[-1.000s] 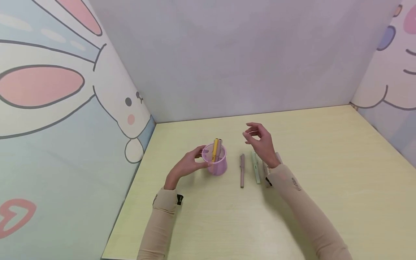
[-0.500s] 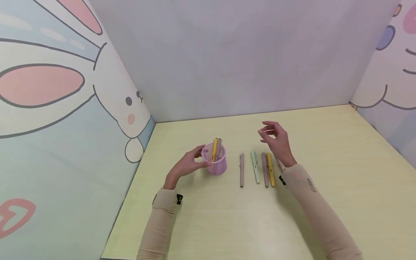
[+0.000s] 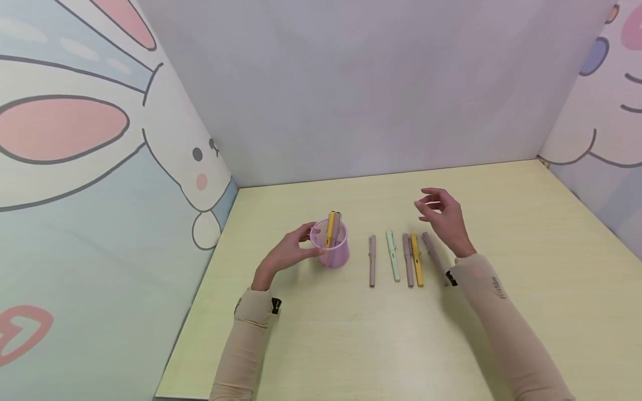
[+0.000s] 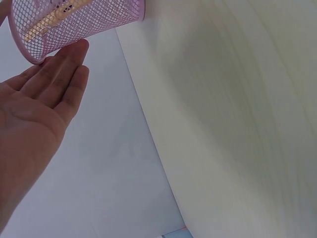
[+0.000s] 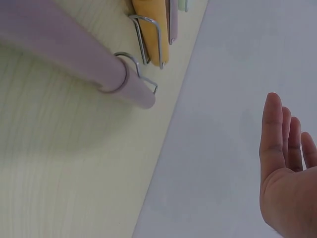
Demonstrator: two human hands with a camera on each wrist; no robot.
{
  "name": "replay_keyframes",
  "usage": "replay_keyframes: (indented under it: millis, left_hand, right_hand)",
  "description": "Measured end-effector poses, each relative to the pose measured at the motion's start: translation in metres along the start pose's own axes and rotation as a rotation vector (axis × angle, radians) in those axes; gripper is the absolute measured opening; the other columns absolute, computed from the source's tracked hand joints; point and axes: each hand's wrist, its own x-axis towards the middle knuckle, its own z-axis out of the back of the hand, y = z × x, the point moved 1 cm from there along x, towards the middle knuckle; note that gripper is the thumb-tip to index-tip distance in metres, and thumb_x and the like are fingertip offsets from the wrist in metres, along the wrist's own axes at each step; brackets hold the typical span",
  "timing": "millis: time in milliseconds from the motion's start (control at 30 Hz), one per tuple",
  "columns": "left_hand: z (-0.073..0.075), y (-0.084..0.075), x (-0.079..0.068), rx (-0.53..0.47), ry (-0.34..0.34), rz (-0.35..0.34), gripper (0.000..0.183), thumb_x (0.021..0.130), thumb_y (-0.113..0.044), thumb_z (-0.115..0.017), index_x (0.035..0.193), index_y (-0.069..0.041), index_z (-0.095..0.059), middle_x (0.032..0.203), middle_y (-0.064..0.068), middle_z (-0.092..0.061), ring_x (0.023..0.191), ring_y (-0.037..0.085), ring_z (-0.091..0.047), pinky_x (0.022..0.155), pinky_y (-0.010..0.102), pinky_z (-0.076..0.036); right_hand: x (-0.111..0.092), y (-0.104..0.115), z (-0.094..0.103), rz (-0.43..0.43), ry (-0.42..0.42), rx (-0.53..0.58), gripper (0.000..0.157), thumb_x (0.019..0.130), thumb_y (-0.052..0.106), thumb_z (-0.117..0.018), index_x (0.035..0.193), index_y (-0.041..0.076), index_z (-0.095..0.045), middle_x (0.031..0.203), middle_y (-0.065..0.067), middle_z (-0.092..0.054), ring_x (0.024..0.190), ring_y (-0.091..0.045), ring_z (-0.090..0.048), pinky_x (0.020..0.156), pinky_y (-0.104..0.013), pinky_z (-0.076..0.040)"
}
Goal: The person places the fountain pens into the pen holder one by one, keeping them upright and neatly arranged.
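My left hand (image 3: pixel 290 253) holds the pink mesh pen holder (image 3: pixel 335 257) with its thumb at the near side and its fingers around the far side. In the left wrist view, the fingertips (image 4: pixel 79 47) lie against the mesh. A yellow pen (image 3: pixel 330 229) and a mauve pen (image 3: pixel 336 231) stand inside the holder. Over the right end of a row of pens, my right hand (image 3: pixel 445 220) hovers with loosely bent fingers and nothing in them. Beneath its wrist lies a mauve pen (image 3: pixel 434 252), partly hidden by the sleeve; its metal clip shows in the right wrist view.
Left of that pen lie a yellow pen (image 3: pixel 417 262), a mauve pen (image 3: pixel 408 262), a light green pen (image 3: pixel 393 257) and another mauve pen (image 3: pixel 372 262), side by side on the pale wooden table (image 3: pixel 321 340). A grey wall (image 3: pixel 361 100) rises behind, with cartoon-printed panels at both sides.
My right hand has moved to the right over the row, uncovering the yellow pen and more of the rightmost mauve pen. The left hand and the pen holder stay put.
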Motion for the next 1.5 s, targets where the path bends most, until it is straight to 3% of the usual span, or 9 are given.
replay_keyframes:
  millis: [200, 433, 667, 1000, 1500]
  left_hand:
    - [0.000, -0.002, 0.001, -0.009, 0.000, 0.004, 0.081, 0.093, -0.035, -0.074, 0.158, -0.005, -0.038, 0.150, 0.016, -0.052, 0.136, 0.036, -0.051, 0.110, 0.057, -0.042]
    - [-0.001, -0.003, 0.003, -0.008, 0.000, 0.007, 0.081, 0.093, -0.036, -0.074, 0.158, -0.005, -0.038, 0.151, 0.016, -0.052, 0.136, 0.036, -0.050, 0.110, 0.057, -0.042]
    - [-0.001, -0.005, 0.004, -0.011, 0.000, 0.008, 0.081, 0.093, -0.034, -0.075, 0.159, -0.005, -0.038, 0.151, 0.015, -0.052, 0.136, 0.036, -0.051, 0.110, 0.058, -0.041]
    - [-0.002, -0.004, 0.006, -0.015, -0.005, 0.016, 0.081, 0.093, -0.035, -0.076, 0.158, -0.006, -0.038, 0.150, 0.015, -0.052, 0.136, 0.035, -0.050, 0.111, 0.058, -0.040]
    - [-0.005, -0.003, 0.009, 0.001, -0.012, 0.041, 0.080, 0.093, -0.036, -0.075, 0.158, -0.008, -0.039, 0.150, 0.012, -0.053, 0.136, 0.033, -0.051, 0.111, 0.055, -0.042]
  right_hand:
    - [-0.005, 0.012, 0.011, -0.002, 0.012, 0.001, 0.045, 0.102, 0.008, -0.065, 0.139, -0.013, -0.050, 0.110, -0.015, -0.058, 0.093, -0.008, -0.060, 0.076, -0.026, -0.060]
    - [0.003, -0.020, 0.025, -0.031, 0.011, -0.036, 0.047, 0.103, 0.012, -0.064, 0.142, -0.009, -0.049, 0.110, -0.008, -0.058, 0.094, -0.008, -0.060, 0.075, -0.023, -0.060]
    - [0.001, -0.026, 0.035, -0.072, 0.014, -0.059, 0.049, 0.103, 0.021, -0.066, 0.142, -0.005, -0.050, 0.108, -0.004, -0.058, 0.093, -0.008, -0.062, 0.075, -0.023, -0.059]
    - [-0.001, -0.034, 0.044, -0.159, 0.095, -0.112, 0.056, 0.104, 0.028, -0.064, 0.145, -0.007, -0.046, 0.114, -0.020, -0.056, 0.092, -0.014, -0.067, 0.074, -0.027, -0.061]
    - [-0.001, -0.046, 0.053, -0.258, 0.244, -0.155, 0.063, 0.106, 0.028, -0.060, 0.150, -0.012, -0.038, 0.130, -0.030, -0.051, 0.098, -0.024, -0.067, 0.077, -0.034, -0.062]
